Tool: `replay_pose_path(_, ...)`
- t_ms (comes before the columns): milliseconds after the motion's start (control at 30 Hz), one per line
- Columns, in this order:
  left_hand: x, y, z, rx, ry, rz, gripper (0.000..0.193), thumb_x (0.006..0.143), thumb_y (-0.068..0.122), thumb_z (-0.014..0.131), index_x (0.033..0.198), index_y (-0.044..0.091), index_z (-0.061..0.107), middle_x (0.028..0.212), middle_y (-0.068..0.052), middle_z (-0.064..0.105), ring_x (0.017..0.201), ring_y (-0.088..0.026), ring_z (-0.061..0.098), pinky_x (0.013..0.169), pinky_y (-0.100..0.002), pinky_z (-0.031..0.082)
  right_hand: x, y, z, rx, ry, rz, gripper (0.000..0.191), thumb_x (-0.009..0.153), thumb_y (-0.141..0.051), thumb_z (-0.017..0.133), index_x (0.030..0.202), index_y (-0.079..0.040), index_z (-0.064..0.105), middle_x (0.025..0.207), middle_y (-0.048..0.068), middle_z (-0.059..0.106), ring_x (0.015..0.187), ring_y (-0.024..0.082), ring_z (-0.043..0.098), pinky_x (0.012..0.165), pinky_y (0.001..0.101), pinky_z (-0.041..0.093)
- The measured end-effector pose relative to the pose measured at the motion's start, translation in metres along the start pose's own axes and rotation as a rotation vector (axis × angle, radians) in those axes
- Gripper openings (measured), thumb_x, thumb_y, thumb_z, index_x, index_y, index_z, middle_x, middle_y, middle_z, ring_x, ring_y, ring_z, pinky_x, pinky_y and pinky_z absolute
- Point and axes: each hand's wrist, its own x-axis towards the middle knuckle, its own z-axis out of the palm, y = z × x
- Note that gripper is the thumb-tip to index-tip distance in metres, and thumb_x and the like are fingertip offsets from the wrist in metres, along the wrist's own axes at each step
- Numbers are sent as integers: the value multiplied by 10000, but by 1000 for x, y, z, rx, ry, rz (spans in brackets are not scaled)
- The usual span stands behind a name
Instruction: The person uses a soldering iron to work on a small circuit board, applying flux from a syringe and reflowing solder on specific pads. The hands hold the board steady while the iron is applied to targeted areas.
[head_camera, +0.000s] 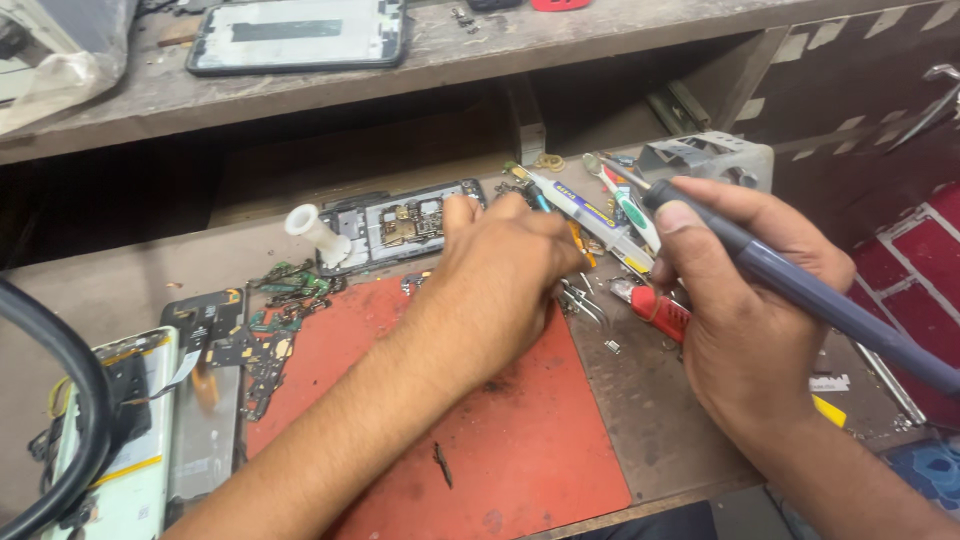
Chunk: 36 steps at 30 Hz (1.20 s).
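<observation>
— Phone (400, 226), opened, is lying at the top edge of the red mat (500, 440); our left hand (500, 285) is curling over it, pinning its right end.

— We're gripping the soldering iron (790, 285) in our right hand (745, 330), pen-style. We're wanting only its tip on the joint, clear of the tweezers (585, 300).

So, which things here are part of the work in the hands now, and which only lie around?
In use:
- left hand, touching the opened phone
- right hand, holding the soldering iron

Lying about:
- red mat
- loose circuit parts
- white spool
- red-handled tool
- tweezers
- phone on the shelf
</observation>
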Motion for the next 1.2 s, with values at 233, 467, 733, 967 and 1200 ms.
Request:
replay_pose_path(233,26,-18,14,40,136,130,326,807,-45,647,1045,130,784,1023,-15,702,1036,-249,590,897,-470,363,2,10,-6,90,-31,-132,182,1053,21,677,1220,91,693,903,99,706,701,106,646,675,230,529)
replay_pose_path(467,43,-18,33,210,169,248,187,810,51,644,929,144,755,1024,-4,652,1078,-235,563,1013,-528,347,15,14,-20,243,89,-195,163,1064,0,668,1214,60,651,925,115,696,703,146,656,650,247,542)
replay_pose_path(733,35,-30,-10,184,394,208,293,853,21,725,1125,128,709,1102,-22,630,1123,-240,565,955,-463,340,19,21,-31,325,162,-191,191,1111,-77,673,1263,23,613,908,85,654,748,164,635,636,276,489)
replay_pose_path(967,-22,-35,-66,-30,479,30,334,989,0,747,1295,24,614,1124,-114,704,1079,-254,714,934,-388,570,18,19,-26,216,-24,-70,143,1072,-44,666,1154,73,667,937,109,701,716,153,637,649,274,498)
replay_pose_path(1200,-63,-13,-76,-537,504,-216,828,991,-82,639,1657,68,170,1246,-103,716,1053,-112,753,975,-273,671,6,12,-6,-89,-276,137,196,945,-17,671,1109,70,737,774,87,695,626,104,622,533,231,484)
